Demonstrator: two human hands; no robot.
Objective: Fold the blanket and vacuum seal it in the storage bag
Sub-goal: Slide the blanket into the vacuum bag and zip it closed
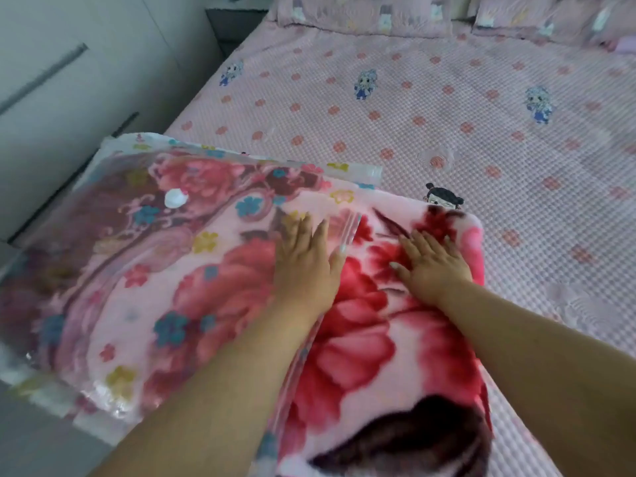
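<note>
bag edges blurry | blanket [371, 339] halfway inside storage bag [113, 256] | left hand [306, 259], right hand [433, 263] fingers flat, pressing, gripping nothing

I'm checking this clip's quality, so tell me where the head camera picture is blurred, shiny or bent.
Head view: motion blur smears the storage bag at the lower left; glare glints on its plastic edge; the wardrobe lines bow from wide-angle distortion; the hands and blanket are soft but readable; lighting is even.

On the bed [447, 108] there was one blanket [361, 339], one storage bag [113, 270], one valve [175, 197], two hands [306, 263], two pillows [361, 12].
</note>
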